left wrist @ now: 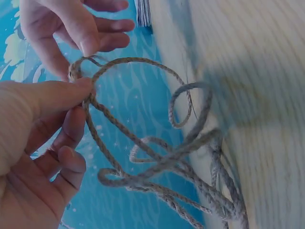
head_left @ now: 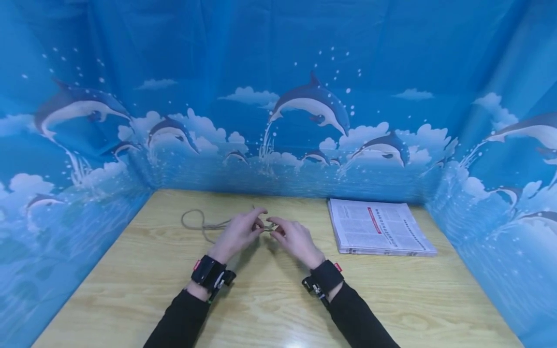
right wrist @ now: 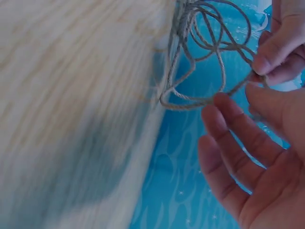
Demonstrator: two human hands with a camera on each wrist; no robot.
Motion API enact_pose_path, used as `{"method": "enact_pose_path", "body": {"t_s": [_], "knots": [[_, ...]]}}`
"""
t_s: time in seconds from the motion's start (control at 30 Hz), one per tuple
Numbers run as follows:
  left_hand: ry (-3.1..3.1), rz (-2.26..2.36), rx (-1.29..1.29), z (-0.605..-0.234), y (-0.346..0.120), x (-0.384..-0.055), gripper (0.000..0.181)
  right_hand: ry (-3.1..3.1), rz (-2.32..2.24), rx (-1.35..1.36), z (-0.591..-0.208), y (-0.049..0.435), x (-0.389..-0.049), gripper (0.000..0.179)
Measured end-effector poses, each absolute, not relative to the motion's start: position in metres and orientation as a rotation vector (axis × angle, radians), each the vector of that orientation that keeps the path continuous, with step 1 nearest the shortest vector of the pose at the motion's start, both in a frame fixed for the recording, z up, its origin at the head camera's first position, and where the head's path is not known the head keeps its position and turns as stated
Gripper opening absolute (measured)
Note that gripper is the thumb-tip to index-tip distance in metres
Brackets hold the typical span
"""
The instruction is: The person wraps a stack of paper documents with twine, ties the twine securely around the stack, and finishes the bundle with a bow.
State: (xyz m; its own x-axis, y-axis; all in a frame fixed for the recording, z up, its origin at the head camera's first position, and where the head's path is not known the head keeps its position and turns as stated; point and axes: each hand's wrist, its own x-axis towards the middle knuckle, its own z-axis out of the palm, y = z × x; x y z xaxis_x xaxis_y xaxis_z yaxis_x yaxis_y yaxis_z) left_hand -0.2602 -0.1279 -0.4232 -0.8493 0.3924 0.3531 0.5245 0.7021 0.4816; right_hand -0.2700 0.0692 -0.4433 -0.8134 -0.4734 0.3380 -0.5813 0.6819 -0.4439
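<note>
A thin grey-beige braided rope (left wrist: 143, 183) lies in loose loops to the left of the hands and runs up to my left hand (head_left: 237, 232). In the left wrist view, the left thumb and forefinger pinch the rope where its strands cross. My right hand (head_left: 298, 241) is close beside it, fingers spread. Its thumb and forefinger are at a small rope loop with a gap between their tips, as the left wrist view shows. In the right wrist view, the other right fingers (right wrist: 228, 129) are loosely bent, and the rope passes close to their tips.
A stack of newspapers (head_left: 378, 227) lies at the back right of the wooden table (head_left: 270, 299). Blue curtains (head_left: 209, 63) printed with dolphins stand behind the table and along both sides. Each wrist wears a black strap with a small camera.
</note>
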Motion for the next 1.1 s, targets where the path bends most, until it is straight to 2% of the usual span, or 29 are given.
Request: {"method": "enact_pose_path", "body": {"t_s": [0.13, 0.33, 0.53, 0.8, 0.87, 0.97, 1.1], "knots": [[-2.708, -0.824, -0.753, -0.423, -0.127, -0.264, 0.043, -2.656, 0.806, 0.828, -0.443, 0.073, -0.277, 0.014], [-2.835, -0.660, -0.692, -0.426, -0.135, -0.273, 0.013, -2.664, 0.947, 0.669, -0.432, 0.092, -0.286, 0.017], [-2.862, -0.590, -0.625, -0.429, -0.154, -0.279, 0.003, -2.672, 1.191, 0.457, -0.419, 0.122, -0.293, 0.024], [-2.921, -0.733, -0.504, -0.431, -0.186, -0.277, 0.016, -2.536, 1.349, 0.231, -0.410, 0.179, -0.298, 0.037], [-2.945, -0.804, -0.462, -0.432, -0.195, -0.276, 0.023, -2.516, 1.365, 0.177, -0.408, 0.192, -0.298, 0.040], [-2.975, -0.863, -0.383, -0.433, -0.208, -0.272, 0.044, -2.470, 1.375, 0.135, -0.413, 0.212, -0.302, 0.041], [-2.972, -0.812, -0.319, -0.433, -0.221, -0.272, 0.049, -2.407, 1.383, 0.085, -0.416, 0.232, -0.303, 0.042]]}}
